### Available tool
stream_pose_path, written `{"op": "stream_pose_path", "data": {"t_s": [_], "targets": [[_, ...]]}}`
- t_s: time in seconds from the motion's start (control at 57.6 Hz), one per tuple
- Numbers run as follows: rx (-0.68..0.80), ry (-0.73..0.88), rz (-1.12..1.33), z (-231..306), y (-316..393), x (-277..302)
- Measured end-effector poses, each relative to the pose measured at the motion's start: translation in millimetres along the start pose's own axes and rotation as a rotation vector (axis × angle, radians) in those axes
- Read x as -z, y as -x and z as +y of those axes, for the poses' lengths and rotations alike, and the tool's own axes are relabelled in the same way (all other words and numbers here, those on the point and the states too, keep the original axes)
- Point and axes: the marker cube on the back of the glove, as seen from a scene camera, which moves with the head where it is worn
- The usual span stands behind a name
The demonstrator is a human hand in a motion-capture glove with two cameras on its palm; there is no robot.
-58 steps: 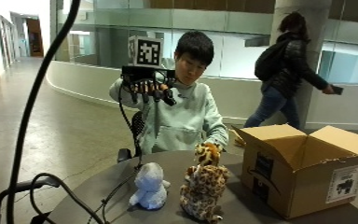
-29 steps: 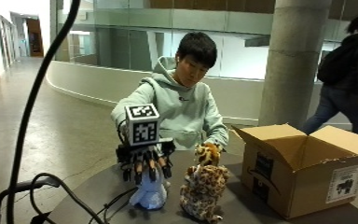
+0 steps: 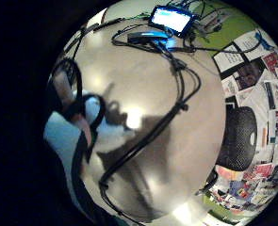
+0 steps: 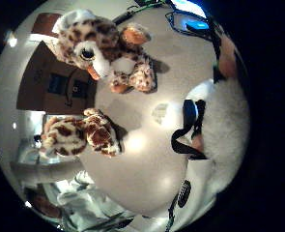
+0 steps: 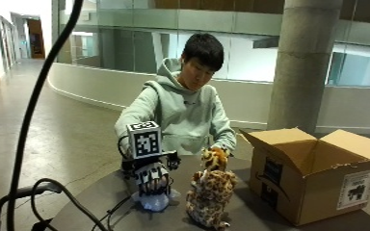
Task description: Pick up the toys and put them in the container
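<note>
Hands first: the gloved right hand (image 5: 151,177) sits on top of the small white-and-blue plush toy (image 5: 154,201) at the near side of the desk (image 5: 249,215), fingers pointing down and curled over it. The thumb-side palm view shows white fur (image 4: 224,130) pressed right up against the palm with a fingertip bent around it, so I judge the hand to be closing on this toy, though whether the hold is complete cannot be seen. The bare left hand (image 5: 218,148) is mostly hidden behind the spotted toys.

Two more toys wait beside it: a spotted leopard (image 5: 207,196) standing upright just to the side of the white toy, and a smaller giraffe-patterned one (image 5: 214,158) directly behind the leopard. The cardboard box (image 5: 313,180) stands open at the far side of the desk, flaps up, apart from the toys. Its inside is not visible.

This looks like the first pick, with all three toys still outside the box. The next move calls for lifting the white toy straight up, clearing the leopard's head on the way across, and carrying it over the near flap before letting go. A cable (image 3: 171,113) trails across the desk near the hand and could snag.
</note>
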Motion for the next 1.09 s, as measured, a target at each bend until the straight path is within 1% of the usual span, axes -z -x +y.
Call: {"op": "stream_pose_path", "data": {"t_s": [0.174,0.26,0.33,0.399,0.469,0.625,0.729,0.799,0.955,1.094], "targets": [[0.049,0.125,0.071,7,21,26],[0.127,0.128,0.127,9,35,60],[0.185,0.124,0.133,5,51,100],[0.238,0.077,0.137,8,71,135],[0.259,0.025,0.145,18,101,180],[0.267,-0.177,0.164,37,182,282],[0.302,-0.311,0.133,37,235,326],[0.326,-0.373,0.095,33,274,336],[0.378,-0.452,0.005,12,350,334],[0.418,-0.471,-0.034,2,402,311]]}}
